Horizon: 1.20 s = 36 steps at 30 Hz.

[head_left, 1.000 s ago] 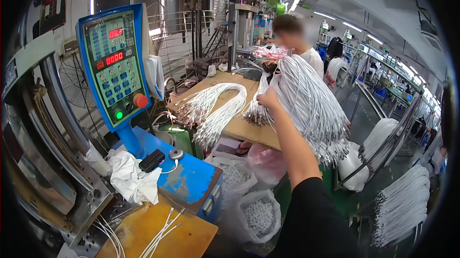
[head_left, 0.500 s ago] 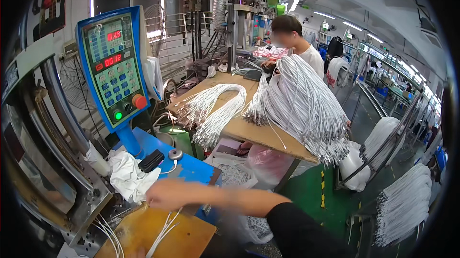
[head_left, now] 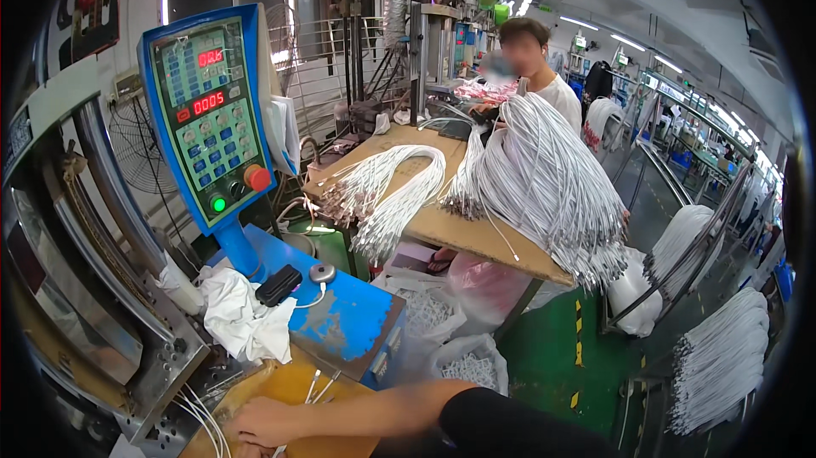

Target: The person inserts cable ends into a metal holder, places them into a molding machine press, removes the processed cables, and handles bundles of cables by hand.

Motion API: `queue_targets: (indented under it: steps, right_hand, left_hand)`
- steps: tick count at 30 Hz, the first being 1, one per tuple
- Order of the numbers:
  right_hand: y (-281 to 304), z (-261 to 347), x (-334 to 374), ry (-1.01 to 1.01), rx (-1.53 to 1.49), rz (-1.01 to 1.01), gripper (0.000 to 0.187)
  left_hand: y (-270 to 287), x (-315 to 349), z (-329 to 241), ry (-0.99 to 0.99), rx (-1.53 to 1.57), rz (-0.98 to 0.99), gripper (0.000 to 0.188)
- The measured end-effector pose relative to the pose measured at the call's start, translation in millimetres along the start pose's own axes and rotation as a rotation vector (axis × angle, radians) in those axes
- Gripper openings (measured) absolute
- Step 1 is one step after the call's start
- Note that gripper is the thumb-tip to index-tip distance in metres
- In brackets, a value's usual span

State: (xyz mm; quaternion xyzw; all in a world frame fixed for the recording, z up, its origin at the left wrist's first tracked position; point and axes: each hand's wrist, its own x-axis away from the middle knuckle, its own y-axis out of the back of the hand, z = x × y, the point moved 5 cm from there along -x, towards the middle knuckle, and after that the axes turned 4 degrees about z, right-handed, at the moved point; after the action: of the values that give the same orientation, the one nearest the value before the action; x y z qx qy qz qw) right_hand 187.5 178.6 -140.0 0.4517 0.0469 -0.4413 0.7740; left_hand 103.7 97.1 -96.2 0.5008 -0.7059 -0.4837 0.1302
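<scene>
My right hand (head_left: pixel 265 422) is low over the yellow-orange board (head_left: pixel 344 445), its fingers bent down and closed; whatever they hold is hidden beneath them. A few white cables (head_left: pixel 321 387) with metal-tipped ends pass under this hand and wrist. Just below, a sliver of my left hand (head_left: pixel 252 451) shows at the picture's lower edge, its fingers out of sight. More thin white cables (head_left: pixel 204 421) curve along the board's left side, next to the machine's metal base (head_left: pixel 174 373).
A blue control panel (head_left: pixel 204 118) stands over a blue cabinet top (head_left: pixel 340 313) with a white cloth (head_left: pixel 242 313), a black object (head_left: pixel 278 285) and a round grey device (head_left: pixel 322 273). Beyond, a table (head_left: pixel 442 224) bears large white cable bundles (head_left: pixel 544 178); a person (head_left: pixel 552 93) sits behind it.
My right hand has moved down from beside the cloth to the near part of the board, over the cables. The panel's red digits differ. The seated person's head is raised.
</scene>
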Motion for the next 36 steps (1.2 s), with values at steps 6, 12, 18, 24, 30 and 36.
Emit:
queue_targets:
  steps: [6, 12, 18, 24, 30, 36]
  right_hand:
    - [-2.9, -2.0, -2.1, -0.043, 0.032, 0.088, 0.016]
    - [-2.2, -2.0, -1.6, -0.025, 0.025, 0.049, 0.017]
    - [-0.4, -1.4, -1.9, -0.065, 0.003, 0.081, 0.016]
    - [-0.9, -0.4, -1.6, -0.047, 0.009, 0.073, 0.016]
    - [-1.2, -1.9, -1.8, -0.059, 0.013, 0.077, 0.017]
    - [-0.7, -1.3, -1.5, -0.022, 0.053, 0.058, 0.019]
  left_hand:
    - [4.2, -3.4, -3.2, 0.070, 0.014, 0.067, 0.013]
    - [-0.7, -0.7, 1.1, 0.044, 0.041, 0.004, 0.013]
    - [2.6, -2.5, -3.1, 0.013, 0.044, 0.012, 0.014]
    - [-1.7, 0.1, 2.3, 0.059, 0.076, 0.018, 0.013]
    - [-2.1, 1.1, 2.9, 0.095, 0.111, 0.019, 0.013]
    - [-2.7, 1.0, 4.1, 0.080, 0.069, 0.002, 0.014]
